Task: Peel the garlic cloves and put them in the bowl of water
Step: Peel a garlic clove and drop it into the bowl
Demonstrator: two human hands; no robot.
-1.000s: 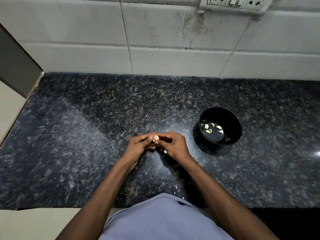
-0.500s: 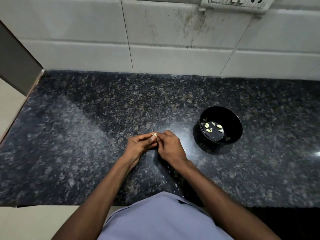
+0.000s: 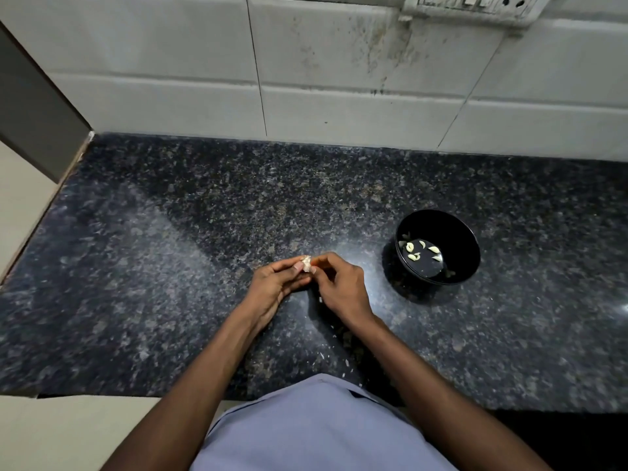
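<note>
Above the dark speckled granite counter (image 3: 170,266), we are holding one small pale garlic clove (image 3: 307,263) between our two hands. Our left hand (image 3: 272,290) is pinching it with thumb and fingertips, and our right hand (image 3: 343,287) is also closing its curled fingers on it from the other side, so both hands are meeting at the clove. It is staying in the air just over the counter, left of the round black bowl with water (image 3: 470,253), and well apart from it.

We are thinking that the clove is looking still partly covered, with a thin, dry, papery skin. This skin is probably brittle, so it may be tearing in small pieces instead of coming off whole. The clove under it is likely smooth and a little sticky; if we are pressing too hard with a nail, it could be slipping out and rolling on the polished, shiny stone. We are also risking to bruise it.

Several peeled pale cloves (image 3: 421,253), curved like small crescents, are lying in the shallow water. Tiny white flakes of skin (image 3: 321,355) are scattered on the counter near our body. If flakes are sticking to our fingers, they could be falling into the water together with the clove.
</note>
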